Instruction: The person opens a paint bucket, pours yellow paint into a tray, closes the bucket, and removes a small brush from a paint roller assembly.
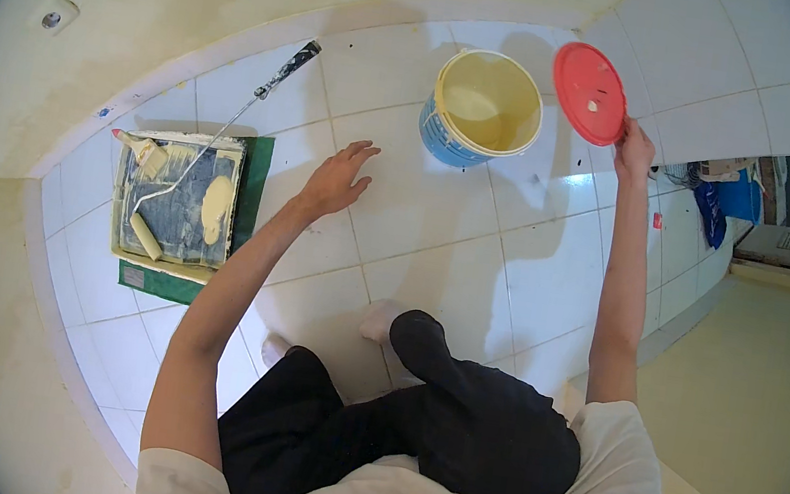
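Note:
My right hand (635, 149) grips the rim of a round red bucket lid (589, 87), raised to the right of the paint bucket. The blue-and-white paint bucket (446, 138) stands uncovered on the floor, its inner wall coated in pale yellow paint. My left hand (336, 178) hangs in the air left of the bucket, fingers stretched and holding nothing. Further left lies a paint tray (182, 217) with a puddle of pale yellow paint (216, 207). A paint roller (146, 237) rests in it, its dark handle (289, 68) jutting past the far edge. A flat paintbrush (147, 155) lies at the tray's far left corner.
Under the tray is a green sheet (252, 187). White floor tiles (439, 223) spread between pale yellow walls, with a wall socket (54, 15) at the far left. At the right, a blue container (743, 198) and other items stand by a doorway. My feet are below the tray and bucket.

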Tool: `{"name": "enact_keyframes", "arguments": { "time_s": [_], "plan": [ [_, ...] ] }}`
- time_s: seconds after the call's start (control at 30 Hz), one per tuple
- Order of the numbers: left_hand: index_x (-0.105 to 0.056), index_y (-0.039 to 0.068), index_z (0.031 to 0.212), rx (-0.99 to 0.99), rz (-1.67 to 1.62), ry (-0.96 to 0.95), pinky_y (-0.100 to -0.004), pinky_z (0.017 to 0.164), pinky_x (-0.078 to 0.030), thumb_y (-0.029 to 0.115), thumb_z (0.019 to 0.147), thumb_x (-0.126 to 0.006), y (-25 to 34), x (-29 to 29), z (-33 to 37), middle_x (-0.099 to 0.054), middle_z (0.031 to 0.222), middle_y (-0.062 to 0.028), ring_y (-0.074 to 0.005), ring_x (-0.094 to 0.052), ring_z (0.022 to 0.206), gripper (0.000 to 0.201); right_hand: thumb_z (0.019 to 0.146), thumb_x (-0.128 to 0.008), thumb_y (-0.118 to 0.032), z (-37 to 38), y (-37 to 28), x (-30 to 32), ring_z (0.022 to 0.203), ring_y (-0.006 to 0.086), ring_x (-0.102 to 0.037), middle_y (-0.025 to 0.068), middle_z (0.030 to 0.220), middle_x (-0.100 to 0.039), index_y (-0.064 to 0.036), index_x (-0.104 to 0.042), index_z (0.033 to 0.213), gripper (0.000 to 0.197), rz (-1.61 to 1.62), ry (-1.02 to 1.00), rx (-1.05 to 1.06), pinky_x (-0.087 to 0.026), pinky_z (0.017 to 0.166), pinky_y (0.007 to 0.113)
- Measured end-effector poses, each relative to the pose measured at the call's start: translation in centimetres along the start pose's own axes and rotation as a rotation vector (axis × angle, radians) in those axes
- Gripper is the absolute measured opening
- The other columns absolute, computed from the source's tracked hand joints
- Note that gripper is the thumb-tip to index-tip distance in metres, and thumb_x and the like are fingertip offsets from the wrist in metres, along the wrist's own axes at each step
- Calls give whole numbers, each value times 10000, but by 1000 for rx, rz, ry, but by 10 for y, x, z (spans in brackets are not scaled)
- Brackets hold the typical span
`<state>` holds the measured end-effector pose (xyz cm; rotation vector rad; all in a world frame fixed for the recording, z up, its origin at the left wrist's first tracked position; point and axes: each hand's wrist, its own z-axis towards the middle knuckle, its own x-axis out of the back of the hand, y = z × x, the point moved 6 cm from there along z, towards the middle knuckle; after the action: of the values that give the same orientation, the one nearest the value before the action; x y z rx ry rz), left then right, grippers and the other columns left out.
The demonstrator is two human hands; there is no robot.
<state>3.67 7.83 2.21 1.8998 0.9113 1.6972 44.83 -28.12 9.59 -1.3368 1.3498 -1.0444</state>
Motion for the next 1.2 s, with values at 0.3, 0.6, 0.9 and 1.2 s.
{"name": "enact_keyframes", "arguments": {
  "time_s": [0.3,0.6,0.9,1.2],
  "plan": [
    [-447,90,1349,-1,-15,43,-452,1029,-440,115,859,-623,-13,10,-11,-436,1425,-164,-356,-482,1268,521,872,-669,-111,-70,-13,-153,741,127,-618,93,856,-678,100,-670,1004,249,-262,-371,38,-503,660,259],
    [-479,90,1325,18,-35,98,-433,1033,-441,119,870,-617,-30,22,-22,-460,1408,-153,-351,-493,1257,476,835,-706,-172,-95,-15,-166,747,171,-666,127,860,-714,36,-709,945,235,-691,-327,328,-527,684,296],
    [-556,101,1284,-119,-248,379,-406,1025,-433,138,927,-583,45,70,39,-519,1343,-124,-324,-513,1227,360,839,-690,-170,-94,-7,-165,797,235,-687,145,946,-696,13,-683,922,202,-969,-257,624,-542,718,342],
    [-432,99,1434,-313,277,549,-481,1160,-246,362,991,-475,116,79,97,-413,1488,-106,-313,-310,1413,518,883,-596,-76,-112,4,-173,894,235,-673,126,1073,-681,-61,-637,1150,271,-721,-254,556,-538,726,363]
  ]
}}
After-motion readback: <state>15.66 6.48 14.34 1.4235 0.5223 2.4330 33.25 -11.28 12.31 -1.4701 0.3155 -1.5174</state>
